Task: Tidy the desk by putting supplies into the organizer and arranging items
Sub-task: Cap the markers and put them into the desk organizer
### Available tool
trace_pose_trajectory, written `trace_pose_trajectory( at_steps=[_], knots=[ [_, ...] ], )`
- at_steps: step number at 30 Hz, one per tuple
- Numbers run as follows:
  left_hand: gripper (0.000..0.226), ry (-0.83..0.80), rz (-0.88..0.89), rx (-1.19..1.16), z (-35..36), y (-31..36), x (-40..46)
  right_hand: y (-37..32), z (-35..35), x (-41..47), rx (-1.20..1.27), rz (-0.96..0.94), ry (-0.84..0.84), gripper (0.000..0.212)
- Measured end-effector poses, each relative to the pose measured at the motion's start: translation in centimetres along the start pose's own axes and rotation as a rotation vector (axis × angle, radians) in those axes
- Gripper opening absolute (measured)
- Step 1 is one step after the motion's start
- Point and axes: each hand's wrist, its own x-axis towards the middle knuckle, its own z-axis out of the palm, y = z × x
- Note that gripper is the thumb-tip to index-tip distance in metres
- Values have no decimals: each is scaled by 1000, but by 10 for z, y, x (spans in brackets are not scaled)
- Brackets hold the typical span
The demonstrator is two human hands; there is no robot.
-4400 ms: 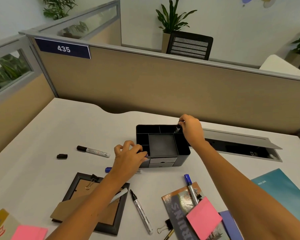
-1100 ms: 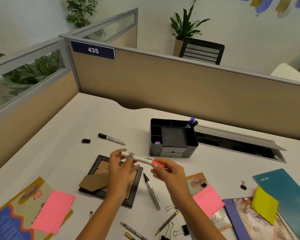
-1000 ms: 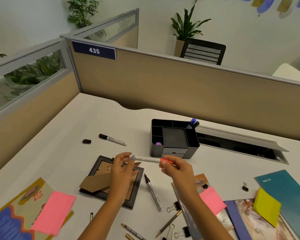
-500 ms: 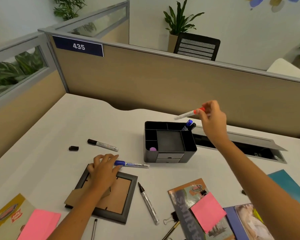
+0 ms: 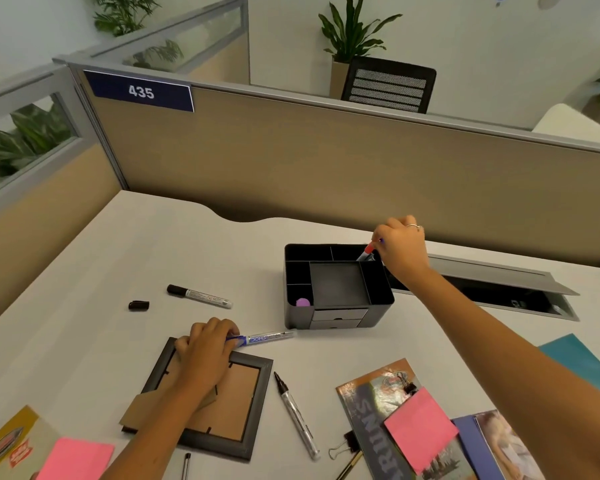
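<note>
Mid-way through stowing pens: right hand point(image 5: 400, 252) pinching the red-capped marker point(image 5: 367, 252) by its upper end, lowering it into the back right compartment of the black organizer point(image 5: 338, 289), tip end already below the rim, red end up and leaning slightly right; long axis close to upright, steeply tilted. Looks like only a release left there, then a pull back clear of the rim. Left hand point(image 5: 207, 348) curled down on the cap end of the blue marker point(image 5: 264, 338), lying flat on the desk point(image 5: 84, 271) just in front of the organizer, long axis running left to right, silver barrel pointing at the organizer's lower front corner. Probably next: lift, swing upright, drop into the same compartment. Still loose: black marker point(image 5: 199, 296), separate cap point(image 5: 139, 305), uncapped silver marker point(image 5: 296, 415).
</note>
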Motion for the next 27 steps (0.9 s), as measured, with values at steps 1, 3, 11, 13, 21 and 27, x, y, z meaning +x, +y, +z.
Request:
trace_pose_trajectory(
  at_steps=[1, 3, 11, 13, 21, 27],
  knots=[
    [20, -13, 3, 3, -1, -1, 0, 0, 0, -1, -21, 3, -6, 8],
    [25, -32, 9, 0, -3, -3, 0, 1, -1, -3, -20, 5, 1, 7],
    [10, -133, -7, -6, -15, 3, 2, -1, -4, -18, 181, 160, 156, 13],
    [4, -124, 6, -43, -18, 6, 1, -8, -8, -29, 291, 205, 230, 12],
    [10, 31, 95, -439, -47, 35, -4, -83, -18, -89, 574, -17, 130, 12],
    [15, 138, 159, -562, -74, 68, -10, -162, -19, -121, 608, -174, -371, 37]
  ],
)
